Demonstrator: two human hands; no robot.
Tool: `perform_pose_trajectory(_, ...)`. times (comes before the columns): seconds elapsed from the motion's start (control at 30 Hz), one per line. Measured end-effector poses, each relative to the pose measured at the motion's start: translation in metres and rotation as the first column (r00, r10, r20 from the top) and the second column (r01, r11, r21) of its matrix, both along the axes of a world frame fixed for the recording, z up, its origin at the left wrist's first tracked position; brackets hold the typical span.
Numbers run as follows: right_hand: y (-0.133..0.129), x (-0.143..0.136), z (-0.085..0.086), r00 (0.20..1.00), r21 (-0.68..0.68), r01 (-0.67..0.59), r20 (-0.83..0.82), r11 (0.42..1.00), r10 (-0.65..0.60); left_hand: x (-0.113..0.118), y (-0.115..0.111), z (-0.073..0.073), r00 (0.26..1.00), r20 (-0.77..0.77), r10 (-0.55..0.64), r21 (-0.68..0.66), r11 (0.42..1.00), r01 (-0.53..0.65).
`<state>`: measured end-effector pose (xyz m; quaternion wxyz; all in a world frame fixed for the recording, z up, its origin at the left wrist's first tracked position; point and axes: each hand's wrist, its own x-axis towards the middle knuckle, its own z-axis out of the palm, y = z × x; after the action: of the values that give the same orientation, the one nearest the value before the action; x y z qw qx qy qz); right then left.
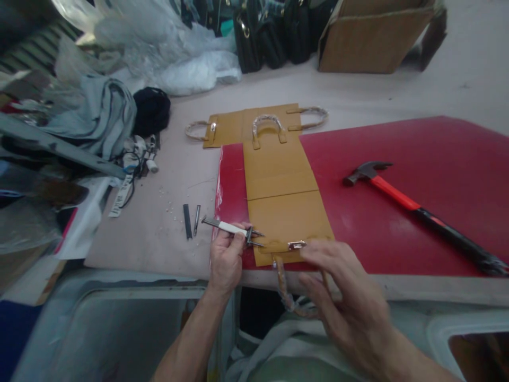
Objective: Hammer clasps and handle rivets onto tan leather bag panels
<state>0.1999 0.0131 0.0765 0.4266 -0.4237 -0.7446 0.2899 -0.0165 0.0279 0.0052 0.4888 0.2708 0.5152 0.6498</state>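
Note:
My left hand is closed around a two-pronged metal tool with a white-wrapped grip, like a pair of dividers. Its prongs point right, over the lower left of a tan leather bag panel. My right hand hovers at the panel's lower right corner, fingers stretched and thumb apart, with nothing visible in it. Close to those fingertips is a shiny metal clasp plate on the panel. A plastic-wrapped handle hangs from the panel's near edge, partly hidden by my right hand. Another wrapped handle lies at the far end.
Beneath the panel is a red board bearing a claw hammer. Behind lies a second tan panel. Two small metal rods rest left. Farther back are plastic wrap, black bags and a cardboard box.

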Motion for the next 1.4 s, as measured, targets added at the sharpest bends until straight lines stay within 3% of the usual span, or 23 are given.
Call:
perform_pose_trajectory(0.03, -0.015, 0.003, 0.006, 0.99, -0.167, -0.067, -0.134, 0.984, 0.045, 0.001, 0.0, 0.002, 0.999, 0.031, 0.012, -0.005, 1.0, -0.012)
perform_pose_trajectory(0.07, -0.031, 0.005, 0.008, 0.961, -0.381, -0.213, -0.248, 0.899, 0.123, 0.003, 0.0, 0.005, 0.998, 0.059, 0.02, -0.014, 1.0, -0.019)
perform_pose_trajectory(0.1, -0.047, 0.005, 0.004, 0.918, -0.597, -0.374, -0.35, 0.71, 0.189, 0.005, 0.0, 0.009, 0.996, 0.086, 0.025, -0.022, 0.999, -0.024)
perform_pose_trajectory(0.17, -0.074, 0.001, -0.014, 0.828, -0.811, -0.557, -0.525, 0.181, 0.196, 0.008, 0.001, 0.017, 0.991, 0.131, 0.03, -0.03, 0.999, -0.026)
perform_pose_trajectory(0.2, -0.084, -0.004, -0.028, 0.813, -0.816, -0.578, -0.573, 0.02, 0.105, 0.01, 0.001, 0.021, 0.988, 0.15, 0.03, -0.026, 0.999, -0.027)
perform_pose_trajectory(0.27, -0.092, -0.016, -0.056, 0.783, -0.78, -0.619, -0.601, -0.094, -0.163, 0.012, 0.002, 0.028, 0.983, 0.181, 0.026, -0.013, 1.0, -0.024)
perform_pose_trajectory(0.3, -0.091, -0.022, -0.068, 0.746, -0.762, -0.64, -0.585, -0.1, -0.317, 0.013, 0.003, 0.031, 0.981, 0.193, 0.023, -0.009, 1.0, -0.021)
perform_pose_trajectory(0.33, -0.086, -0.027, -0.078, 0.69, -0.744, -0.665, -0.578, -0.067, -0.437, 0.013, 0.003, 0.034, 0.979, 0.203, 0.02, -0.007, 1.0, -0.019)
perform_pose_trajectory(0.4, -0.072, -0.034, -0.088, 0.561, -0.712, -0.7, -0.594, 0.053, -0.577, 0.014, 0.003, 0.037, 0.974, 0.225, 0.027, -0.008, 1.0, -0.026)
perform_pose_trajectory(0.47, -0.059, -0.037, -0.09, 0.474, -0.677, -0.714, -0.656, 0.18, -0.587, 0.013, 0.003, 0.038, 0.968, 0.246, 0.046, -0.012, 0.999, -0.044)
perform_pose_trajectory(0.57, -0.051, -0.038, -0.088, 0.427, -0.628, -0.736, -0.719, 0.251, -0.548, 0.012, 0.003, 0.036, 0.967, 0.245, 0.069, -0.023, 0.998, -0.065)
perform_pose_trajectory(0.7, -0.06, -0.032, -0.08, 0.431, -0.635, -0.735, -0.708, 0.237, -0.56, 0.01, 0.005, 0.028, 0.987, 0.143, 0.072, -0.054, 0.996, -0.065)
perform_pose_trajectory(0.8, -0.062, -0.02, -0.07, 0.401, -0.705, -0.665, -0.614, 0.244, -0.68, 0.01, 0.009, 0.022, 0.994, 0.092, 0.066, -0.075, 0.995, -0.059)
perform_pose_trajectory(0.9, -0.053, -0.007, -0.061, 0.382, -0.788, -0.577, -0.491, 0.213, -0.783, 0.008, 0.012, 0.014, 0.997, 0.034, 0.069, -0.064, 0.996, -0.067)
perform_pose_trajectory(1.1, -0.038, 0.001, -0.058, 0.51, -0.934, -0.33, -0.299, 0.138, -0.807, 0.003, 0.019, 0.004, 0.99, -0.14, 0.013, 0.037, 0.999, -0.008)
perform_pose_trajectory(1.23, -0.057, 0.005, -0.063, 0.569, -0.936, -0.333, -0.297, 0.115, -0.767, 0.003, 0.021, 0.005, 0.979, -0.198, -0.056, 0.112, 0.991, 0.079)
perform_pose_trajectory(1.4, -0.083, 0.016, -0.062, 0.538, -0.9, -0.421, -0.35, 0.115, -0.767, 0.008, 0.015, 0.006, 0.944, -0.269, -0.191, 0.041, 0.977, 0.209)
